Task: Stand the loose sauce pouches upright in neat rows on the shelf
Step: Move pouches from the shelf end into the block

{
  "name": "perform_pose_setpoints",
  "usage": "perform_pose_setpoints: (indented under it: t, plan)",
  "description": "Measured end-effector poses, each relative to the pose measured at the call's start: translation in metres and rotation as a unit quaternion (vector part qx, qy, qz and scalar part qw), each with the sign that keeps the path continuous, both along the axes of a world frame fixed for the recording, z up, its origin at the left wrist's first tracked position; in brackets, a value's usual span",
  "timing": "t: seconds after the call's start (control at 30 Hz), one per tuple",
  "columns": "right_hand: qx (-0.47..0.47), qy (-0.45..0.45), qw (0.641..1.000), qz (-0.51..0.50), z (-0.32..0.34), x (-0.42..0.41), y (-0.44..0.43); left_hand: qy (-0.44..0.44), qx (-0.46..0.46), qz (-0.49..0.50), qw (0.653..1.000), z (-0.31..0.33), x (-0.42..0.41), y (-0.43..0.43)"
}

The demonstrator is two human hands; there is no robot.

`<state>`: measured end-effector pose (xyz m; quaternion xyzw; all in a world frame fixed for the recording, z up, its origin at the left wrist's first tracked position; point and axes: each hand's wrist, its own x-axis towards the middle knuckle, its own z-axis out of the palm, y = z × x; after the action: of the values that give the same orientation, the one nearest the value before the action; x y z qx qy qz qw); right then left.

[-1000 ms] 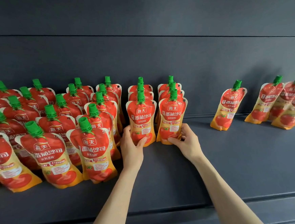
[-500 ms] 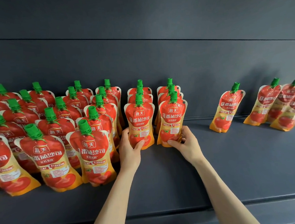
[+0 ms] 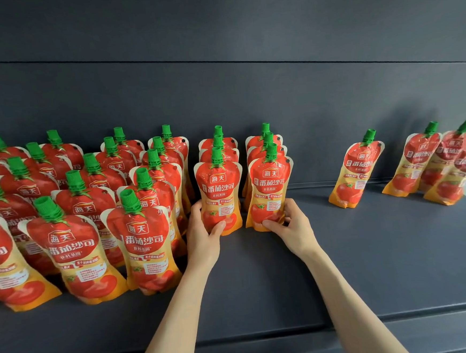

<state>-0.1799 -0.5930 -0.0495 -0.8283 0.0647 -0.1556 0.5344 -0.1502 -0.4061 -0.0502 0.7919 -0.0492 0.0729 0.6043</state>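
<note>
Red and orange tomato sauce pouches with green caps stand on a dark grey shelf [image 3: 262, 285]. Several rows fill the left side [image 3: 84, 216]. In the middle are two short rows of three. My left hand [image 3: 203, 234] grips the base of the front pouch of the left middle row [image 3: 219, 188]. My right hand [image 3: 291, 227] grips the base of the front pouch of the right middle row [image 3: 270, 184]. Both pouches stand upright on the shelf. Further right a single pouch [image 3: 355, 172] stands apart, leaning slightly.
A small cluster of pouches [image 3: 434, 163] stands at the far right, leaning, near the shelf's end. The dark back wall [image 3: 247, 91] rises right behind the rows. The shelf's front edge [image 3: 266, 332] runs below my forearms. Bare shelf lies between the middle rows and the single pouch.
Both hands stay on the bases of the two front pouches; the left pouch has shifted slightly left and stands straighter. The camera view has drifted a little.
</note>
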Motion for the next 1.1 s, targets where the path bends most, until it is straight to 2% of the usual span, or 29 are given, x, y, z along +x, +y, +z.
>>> perform_pose_setpoints:
  t: [0.5, 0.83, 1.0, 1.1]
  plan:
    - [-0.007, 0.022, 1.0, -0.006, 0.003, -0.002, 0.003, -0.004, 0.028, 0.009, 1.0, -0.005, 0.0, -0.001]
    - [-0.01, 0.02, 0.999, -0.029, 0.005, -0.009, 0.008, -0.042, 0.066, 0.025, 0.997, -0.001, -0.017, -0.005]
    - [-0.109, 0.021, 0.987, -0.119, -0.001, -0.033, 0.005, -0.079, 0.112, 0.024, 0.99, -0.004, -0.038, -0.001]
    - [-0.155, 0.002, 0.978, -0.136, 0.002, -0.059, -0.001, -0.13, 0.153, -0.005, 0.98, -0.002, -0.057, 0.0]
